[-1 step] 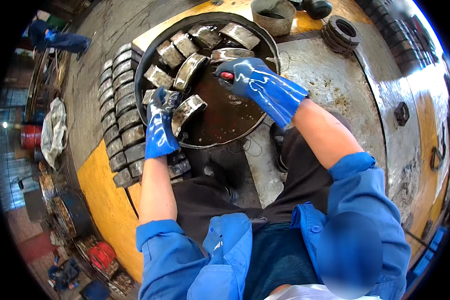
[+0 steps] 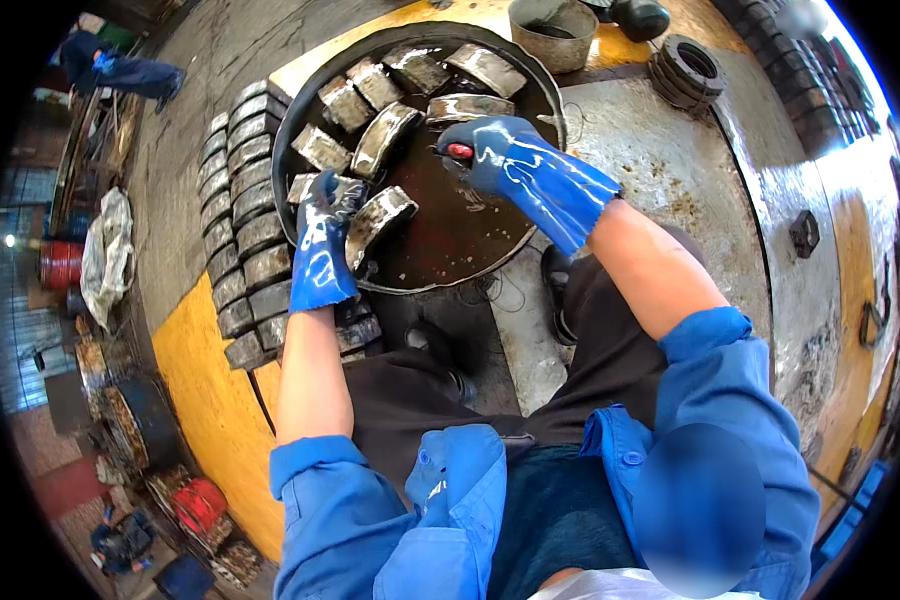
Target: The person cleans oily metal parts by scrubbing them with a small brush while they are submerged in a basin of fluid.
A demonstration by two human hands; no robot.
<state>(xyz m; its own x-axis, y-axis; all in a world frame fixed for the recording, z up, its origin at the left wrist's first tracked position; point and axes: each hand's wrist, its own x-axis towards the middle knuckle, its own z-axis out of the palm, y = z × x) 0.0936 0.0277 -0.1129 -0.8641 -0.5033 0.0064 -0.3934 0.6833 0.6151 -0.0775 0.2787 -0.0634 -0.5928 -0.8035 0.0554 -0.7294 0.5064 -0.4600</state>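
Note:
A round dark tub [image 2: 553, 90] of brown oily liquid stands in front of me, with several curved metal blocks [image 2: 385, 138] in it. My left hand [image 2: 324, 235], in a blue rubber glove, is closed at the left side of a tilted curved metal block [image 2: 382, 222] near the tub's near left rim. Over the liquid, my right hand [image 2: 492, 155], gloved too, is closed around a red-handled tool [image 2: 459, 151]. Only the red end of that handle shows; the tool's working part is hidden. Another metal block [image 2: 463, 107] lies just beyond my right hand.
Stacked rows of curved metal blocks [image 2: 255, 198] line the tub's left side. A grey bucket [image 2: 552, 38] and stacked metal rings [image 2: 686, 70] stand at the back right. A large nut [image 2: 803, 233] lies on the metal plate at right. Far left, another person [image 2: 120, 68] is partly visible.
The whole view has shifted very slightly. Both hands keep their places over the tub, and nothing has been taken or let go.

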